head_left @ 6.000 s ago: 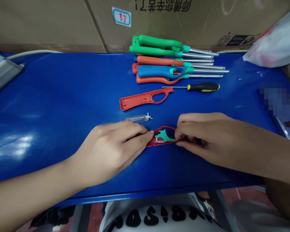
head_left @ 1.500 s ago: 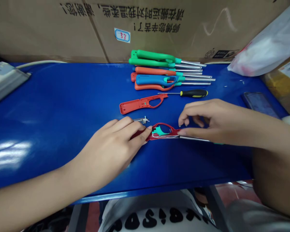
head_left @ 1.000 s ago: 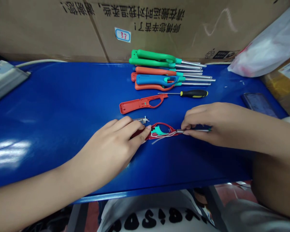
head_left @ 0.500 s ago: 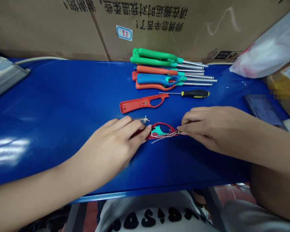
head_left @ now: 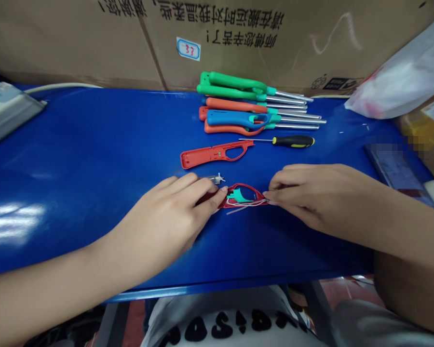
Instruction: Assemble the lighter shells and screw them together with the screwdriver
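Note:
A red lighter half-shell [head_left: 252, 187] lies on the blue table, with a teal trigger [head_left: 239, 195] and thin white wires [head_left: 244, 203] in it. My left hand [head_left: 177, 207] is closed around its handle end, which the fingers mostly cover. At the other end, my right hand [head_left: 300, 190] pinches the narrow tip where the wires come together; the exact piece between the fingertips is hidden. Just behind my left fingers a clear fuel tank with a metal valve [head_left: 217, 179] shows in part. The matching red half-shell [head_left: 213, 155] lies farther back, its hollow side up.
A screwdriver [head_left: 292, 140] with a black and yellow handle lies behind my right hand. Several green, orange and blue lighters [head_left: 235, 118] are piled near the cardboard box [head_left: 130, 53]. A grey device [head_left: 10, 113] stands at left, a white plastic bag [head_left: 401, 72] at right.
My right hand has shifted very slightly at the tip of the shell. My left hand keeps its hold, and the wires have settled a little lower.

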The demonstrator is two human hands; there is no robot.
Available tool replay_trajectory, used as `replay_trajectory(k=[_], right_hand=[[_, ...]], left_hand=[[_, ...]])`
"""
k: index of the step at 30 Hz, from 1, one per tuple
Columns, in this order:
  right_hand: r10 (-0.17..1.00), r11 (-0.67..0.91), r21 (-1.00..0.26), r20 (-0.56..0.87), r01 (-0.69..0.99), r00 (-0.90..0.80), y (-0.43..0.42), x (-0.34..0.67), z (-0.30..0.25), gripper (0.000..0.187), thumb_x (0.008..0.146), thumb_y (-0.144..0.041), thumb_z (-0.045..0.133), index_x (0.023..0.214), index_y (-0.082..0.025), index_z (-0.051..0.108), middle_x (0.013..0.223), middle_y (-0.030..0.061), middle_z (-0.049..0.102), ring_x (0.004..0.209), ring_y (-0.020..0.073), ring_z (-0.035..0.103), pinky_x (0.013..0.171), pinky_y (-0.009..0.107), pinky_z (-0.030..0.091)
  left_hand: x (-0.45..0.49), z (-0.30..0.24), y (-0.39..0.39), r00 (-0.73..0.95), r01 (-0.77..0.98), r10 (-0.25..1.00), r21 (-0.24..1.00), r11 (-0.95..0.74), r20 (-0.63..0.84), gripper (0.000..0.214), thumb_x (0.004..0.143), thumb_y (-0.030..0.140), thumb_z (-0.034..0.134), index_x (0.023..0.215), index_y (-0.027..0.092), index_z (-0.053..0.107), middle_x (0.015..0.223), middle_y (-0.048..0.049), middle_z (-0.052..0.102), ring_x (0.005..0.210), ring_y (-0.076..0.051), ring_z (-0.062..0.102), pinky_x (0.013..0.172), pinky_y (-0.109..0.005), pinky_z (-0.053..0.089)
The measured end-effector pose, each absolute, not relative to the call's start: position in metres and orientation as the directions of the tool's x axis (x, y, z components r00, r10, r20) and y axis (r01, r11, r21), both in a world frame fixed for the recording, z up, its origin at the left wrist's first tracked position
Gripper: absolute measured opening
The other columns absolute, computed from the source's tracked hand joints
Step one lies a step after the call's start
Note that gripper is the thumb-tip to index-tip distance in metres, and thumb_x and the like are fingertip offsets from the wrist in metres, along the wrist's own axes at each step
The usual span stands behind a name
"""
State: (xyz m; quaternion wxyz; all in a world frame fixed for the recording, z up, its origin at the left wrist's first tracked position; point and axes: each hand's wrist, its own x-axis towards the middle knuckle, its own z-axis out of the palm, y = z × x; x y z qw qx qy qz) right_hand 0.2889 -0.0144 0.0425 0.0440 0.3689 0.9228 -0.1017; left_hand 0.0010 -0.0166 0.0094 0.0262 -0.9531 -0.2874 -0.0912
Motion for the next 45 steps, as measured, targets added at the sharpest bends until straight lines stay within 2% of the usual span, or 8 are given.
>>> replay_trajectory(k=[3,6,8,16,22,30,45], right_hand=[[0.705,0.659,-0.232,-0.139,0.715,-0.695,-0.011,0.287,0.043,0.028,0.1,-0.021,0.048,0.09,-0.022,0.074,0.093,0.0042,0.072,0.086,0.0206,0.067,0.072,0.033,0.045],[0.716,0.615,-0.336,-0.142,0.713,-0.684,-0.006,0.285,0.045,0.022,0.098,-0.023,0.053,0.091,-0.023,0.074,0.092,0.0031,0.073,0.085,0.02,0.068,0.074,0.033,0.046],[0.73,0.592,-0.359,-0.142,0.722,-0.669,-0.004,0.284,0.046,0.018,0.095,-0.021,0.057,0.092,-0.022,0.075,0.091,0.003,0.074,0.082,0.0203,0.068,0.074,0.033,0.046],[0.675,0.681,-0.295,-0.101,0.67,-0.731,-0.003,0.286,0.044,0.026,0.097,-0.017,0.049,0.086,-0.021,0.072,0.089,0.0053,0.072,0.09,0.0226,0.066,0.076,0.033,0.046],[0.7,0.643,-0.336,-0.106,0.688,-0.706,0.0,0.288,0.044,0.025,0.098,-0.024,0.052,0.091,-0.021,0.076,0.092,0.0049,0.075,0.088,0.0211,0.067,0.077,0.032,0.047],[0.71,0.637,-0.331,-0.102,0.696,-0.697,0.001,0.287,0.043,0.027,0.099,-0.029,0.052,0.09,-0.023,0.077,0.09,0.0039,0.075,0.09,0.0215,0.066,0.075,0.032,0.047],[0.75,0.584,-0.342,-0.121,0.736,-0.651,0.002,0.286,0.043,0.019,0.095,-0.027,0.059,0.083,-0.023,0.073,0.088,0.0023,0.074,0.087,0.0197,0.066,0.073,0.03,0.044]], left_hand=[[0.0,0.01,-0.016,0.826,0.533,0.527,0.029,-0.846,0.201,0.035,0.101,0.019,0.048,0.133,0.016,0.064,0.112,-0.0117,0.068,0.091,-0.025,0.062,0.071,-0.037,0.051],[0.0,0.011,-0.015,0.836,0.511,0.51,0.049,-0.858,0.201,0.034,0.101,0.019,0.048,0.131,0.014,0.065,0.111,-0.0124,0.068,0.088,-0.025,0.061,0.07,-0.037,0.051],[0.0,0.011,-0.014,0.837,0.507,0.507,0.058,-0.86,0.204,0.034,0.101,0.018,0.049,0.13,0.013,0.065,0.109,-0.0123,0.067,0.087,-0.024,0.061,0.069,-0.037,0.051],[-0.001,0.009,-0.014,0.83,0.513,0.517,0.08,-0.855,0.209,0.034,0.1,0.018,0.05,0.131,0.014,0.065,0.109,-0.011,0.067,0.088,-0.025,0.061,0.071,-0.039,0.052],[0.0,0.01,-0.014,0.829,0.518,0.521,0.071,-0.852,0.202,0.035,0.102,0.02,0.047,0.131,0.014,0.065,0.108,-0.0108,0.067,0.088,-0.025,0.06,0.071,-0.038,0.052],[0.002,0.011,-0.014,0.827,0.525,0.523,0.051,-0.85,0.204,0.036,0.105,0.022,0.042,0.131,0.014,0.066,0.107,-0.0112,0.068,0.086,-0.023,0.06,0.071,-0.036,0.051],[0.002,0.013,-0.013,0.831,0.514,0.514,0.061,-0.856,0.215,0.036,0.105,0.022,0.041,0.129,0.013,0.067,0.105,-0.0113,0.068,0.083,-0.023,0.059,0.069,-0.036,0.05]])
